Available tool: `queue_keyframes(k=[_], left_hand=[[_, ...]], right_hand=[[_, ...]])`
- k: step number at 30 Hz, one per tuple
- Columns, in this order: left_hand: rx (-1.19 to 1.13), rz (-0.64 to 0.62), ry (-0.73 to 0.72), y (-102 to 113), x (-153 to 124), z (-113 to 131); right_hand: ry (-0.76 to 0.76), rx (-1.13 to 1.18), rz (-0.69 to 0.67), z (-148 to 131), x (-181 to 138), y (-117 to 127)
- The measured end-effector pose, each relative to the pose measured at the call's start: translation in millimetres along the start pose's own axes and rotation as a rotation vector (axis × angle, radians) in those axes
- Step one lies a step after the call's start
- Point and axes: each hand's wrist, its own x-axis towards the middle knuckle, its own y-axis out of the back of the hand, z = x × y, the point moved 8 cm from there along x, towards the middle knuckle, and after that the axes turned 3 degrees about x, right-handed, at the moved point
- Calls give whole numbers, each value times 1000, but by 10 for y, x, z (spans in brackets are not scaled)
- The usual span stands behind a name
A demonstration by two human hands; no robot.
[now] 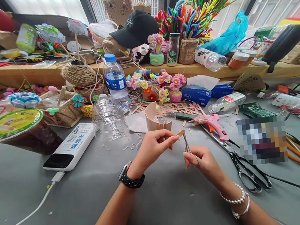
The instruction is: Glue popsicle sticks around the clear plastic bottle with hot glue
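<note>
My left hand (155, 146), with a watch on its wrist, pinches a short piece of wooden craft stick (181, 133) between thumb and fingertips. In my right hand (204, 161) is a pair of small metal scissors (186, 141), its blades up against the stick's end. Whether the blades are cutting into the wood I cannot tell. Just behind my left hand stands a cup-like piece ringed with wooden sticks (158, 125), partly hidden by that hand. A pile of loose craft sticks (181, 106) lies farther back.
A pink glue gun (215, 124) and large black-handled scissors (247, 174) lie right of my hands. To the left are a cut clear plastic bottle (109, 120), a white power bank (72, 148) and a drink cup (32, 134). Crafts crowd the wooden ledge (140, 68) behind.
</note>
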Motion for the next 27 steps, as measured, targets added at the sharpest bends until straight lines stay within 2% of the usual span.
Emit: queue_keyframes(k=[19,21,27], left_hand=[[-53,14,7,-7,-8,14],[-53,15,6,-9,-11,18],[-78,-16,13,-70,-26,43]], right_hand=[[44,-39,120,9,4,84],[26,-16,106,22,3,75],[56,157,-64,37,-1,-49]])
